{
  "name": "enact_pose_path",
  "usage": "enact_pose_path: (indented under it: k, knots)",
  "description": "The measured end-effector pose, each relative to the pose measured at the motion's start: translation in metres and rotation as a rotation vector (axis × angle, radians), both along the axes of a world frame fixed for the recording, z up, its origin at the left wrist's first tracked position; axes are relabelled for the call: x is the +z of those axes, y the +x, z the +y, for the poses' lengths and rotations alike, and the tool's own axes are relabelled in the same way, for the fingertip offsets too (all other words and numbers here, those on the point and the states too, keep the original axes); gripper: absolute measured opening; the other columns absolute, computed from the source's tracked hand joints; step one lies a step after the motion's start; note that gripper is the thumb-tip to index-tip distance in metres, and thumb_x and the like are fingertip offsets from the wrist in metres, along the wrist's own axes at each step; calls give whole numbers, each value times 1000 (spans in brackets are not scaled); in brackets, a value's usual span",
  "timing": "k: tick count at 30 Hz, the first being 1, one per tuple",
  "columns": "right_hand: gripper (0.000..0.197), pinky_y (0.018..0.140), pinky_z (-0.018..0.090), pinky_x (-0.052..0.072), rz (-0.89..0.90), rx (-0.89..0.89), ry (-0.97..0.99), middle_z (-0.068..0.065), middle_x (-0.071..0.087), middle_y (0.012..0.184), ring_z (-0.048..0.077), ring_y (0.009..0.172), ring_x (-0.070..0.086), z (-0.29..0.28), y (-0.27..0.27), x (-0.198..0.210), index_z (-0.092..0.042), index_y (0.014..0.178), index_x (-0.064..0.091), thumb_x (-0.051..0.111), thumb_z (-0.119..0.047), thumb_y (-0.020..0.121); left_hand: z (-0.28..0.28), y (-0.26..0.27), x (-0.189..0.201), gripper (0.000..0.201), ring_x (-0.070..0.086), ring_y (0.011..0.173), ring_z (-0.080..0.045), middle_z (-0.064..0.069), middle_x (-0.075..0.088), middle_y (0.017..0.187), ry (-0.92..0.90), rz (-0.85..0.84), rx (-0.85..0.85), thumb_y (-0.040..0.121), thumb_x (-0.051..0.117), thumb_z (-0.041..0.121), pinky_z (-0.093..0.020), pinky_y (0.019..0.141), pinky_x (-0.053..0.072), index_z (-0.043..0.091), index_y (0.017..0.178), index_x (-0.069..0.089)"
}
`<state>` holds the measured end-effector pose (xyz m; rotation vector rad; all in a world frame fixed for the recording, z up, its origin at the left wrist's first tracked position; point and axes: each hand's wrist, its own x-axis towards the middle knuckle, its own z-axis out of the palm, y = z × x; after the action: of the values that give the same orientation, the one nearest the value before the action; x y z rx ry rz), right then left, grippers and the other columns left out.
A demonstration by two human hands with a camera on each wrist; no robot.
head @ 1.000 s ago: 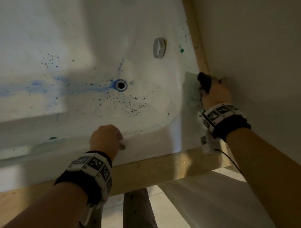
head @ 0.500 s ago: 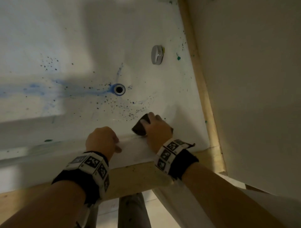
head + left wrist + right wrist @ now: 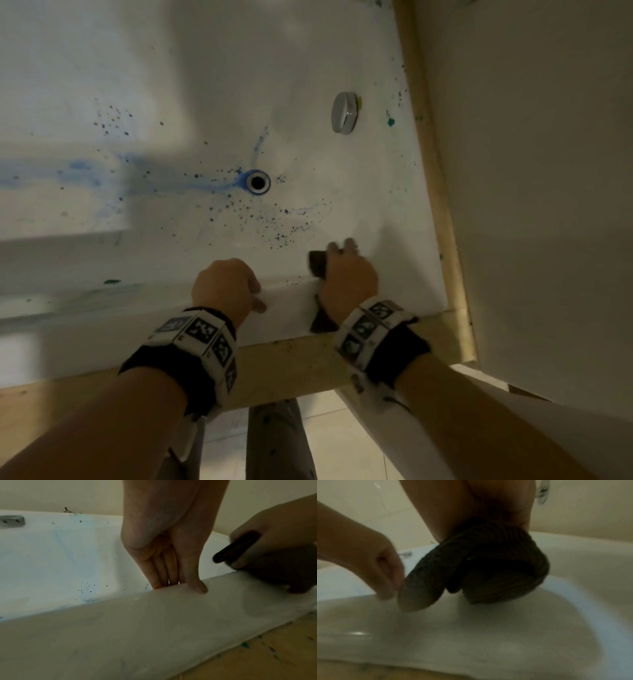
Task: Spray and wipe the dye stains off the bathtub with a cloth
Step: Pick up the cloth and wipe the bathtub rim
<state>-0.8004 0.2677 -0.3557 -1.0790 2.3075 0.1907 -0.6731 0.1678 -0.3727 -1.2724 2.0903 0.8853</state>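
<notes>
cloth: dark ribbed cloth bunched in the right hand, sitting at the tub's near rim by the right-end corner, one end poking out past the fingers toward the basin

right hand: fingers curled round the cloth, pressing it down onto the rim edge. a second ago it was way over at the far right edge by the wall, half a second ago it had swung in just below the speckled patch, now it's a touch further right along the rim. so it's sweeping the near corner, i reckon

left hand: left hand hooked over the near rim, fingers together and bent down inside the tub, thumb flat on top. holds nothing, hasn't budged, just bracing

bathtub: white bathtub, wet-looking sheen on the rim

stains: blue streak running into the drain, dark speckles just beyond the cloth, a green blob near the chrome overflow cap, another green spot on the near rim at left

where that leaves things: the rim corner's getting done, but the basin marks look untouched, so most of the job is still ahead imo

also around: wooden frame under the rim, tiled floor below
</notes>
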Motion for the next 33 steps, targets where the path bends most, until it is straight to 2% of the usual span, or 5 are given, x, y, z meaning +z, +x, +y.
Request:
enact_pose_path:
  k: [6, 10, 16, 21, 33]
  knots:
    - [28, 71, 29, 41, -363, 94, 35, 9, 49, 104, 29, 99, 52, -68, 44, -3, -8, 109, 49, 55, -28, 89, -11, 24, 6, 28, 60, 100, -21, -3, 64, 111, -131, -45, -42, 79, 71, 33, -29, 85, 46, 19, 104, 69]
    - [20, 61, 26, 44, -694, -233, -175, 1, 55, 78, 22, 75, 57, -81, 16, 1, -11, 98, 56, 61, -26, 86, -18, 37, 9, 31, 57, 105, -23, -4, 63, 115, -104, -58, -26, 77, 74, 34, -32, 90, 44, 19, 104, 70]
    - [33, 65, 22, 45, -171, -313, -549, 8, 50, 104, 17, 72, 54, -76, -128, 7, -12, 113, 57, 58, -33, 88, -2, -12, 7, 47, 45, 122, -14, 8, 54, 131, -5, 134, -161, 77, 70, 43, -28, 104, 31, 29, 121, 60]
    - [49, 100, 39, 40, 201, -175, -255, 16, 40, 134, 35, 112, 50, -67, -234, -6, -12, 135, 44, 58, -22, 89, 19, -58, -7, 65, 39, 129, -15, 8, 44, 141, 45, 172, -224, 77, 71, 41, -29, 108, 28, 32, 136, 44]
    - [53, 100, 37, 36, 62, 72, -253, 12, 40, 138, 34, 115, 44, 5, -131, -10, -17, 129, 54, 60, -4, 78, 24, -63, -13, 67, 36, 131, -18, 4, 42, 141, 68, 58, -152, 76, 72, 40, -31, 108, 29, 29, 136, 44]
